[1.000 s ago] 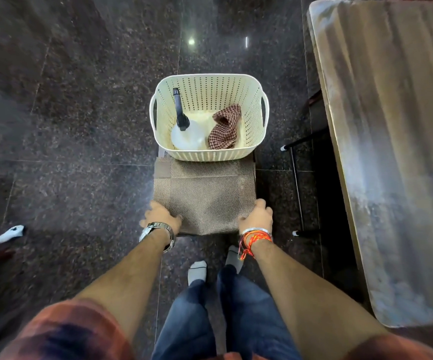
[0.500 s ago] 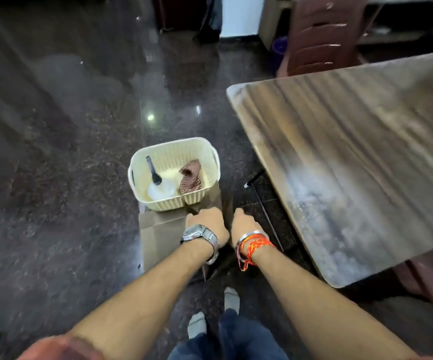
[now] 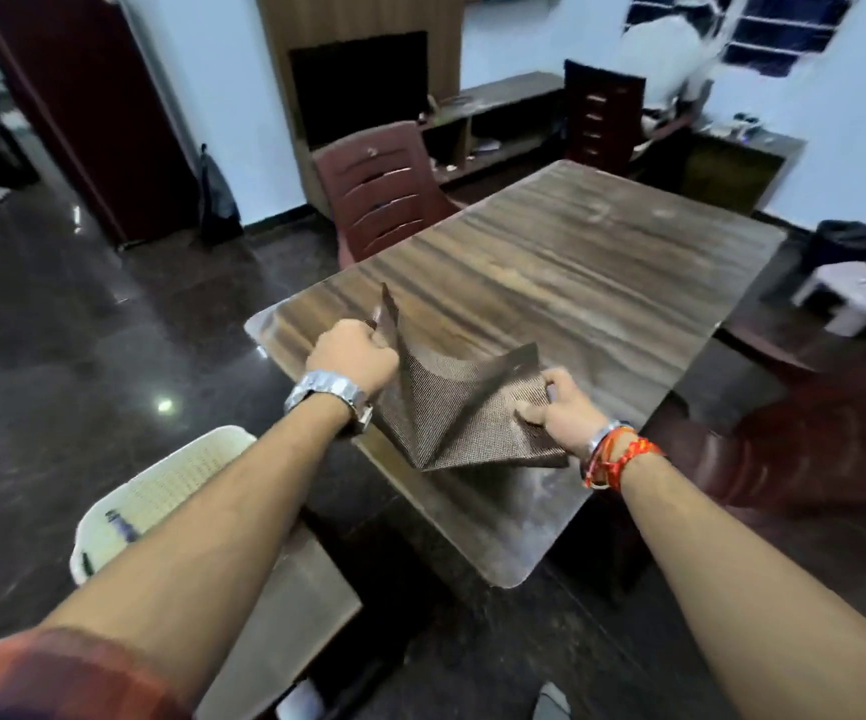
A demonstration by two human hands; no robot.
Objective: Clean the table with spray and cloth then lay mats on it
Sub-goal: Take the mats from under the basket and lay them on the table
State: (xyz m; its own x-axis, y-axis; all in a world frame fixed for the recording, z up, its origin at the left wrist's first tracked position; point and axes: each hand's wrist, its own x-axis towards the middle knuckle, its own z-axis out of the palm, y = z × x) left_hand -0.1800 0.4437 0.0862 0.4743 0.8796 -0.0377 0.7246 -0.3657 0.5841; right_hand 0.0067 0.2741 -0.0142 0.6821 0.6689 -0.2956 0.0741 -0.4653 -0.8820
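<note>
Fingers (image 3: 528,411) pinching woven mat (image 3: 451,407), woodgrain table (image 3: 576,262)

the mat (image 3: 451,407) is brown with a fine woven dot pattern. the table (image 3: 576,283) is dark brown wood with streaky grain. the basket (image 3: 160,491) is cream and perforated. the chair (image 3: 378,194) is maroon, the floor (image 3: 82,356) glossy black speckled stone.

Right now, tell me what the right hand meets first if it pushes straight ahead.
Probably only bare wooden table: the right hand, gripping the brown woven mat, points across its top. Depth is unclear.
</note>
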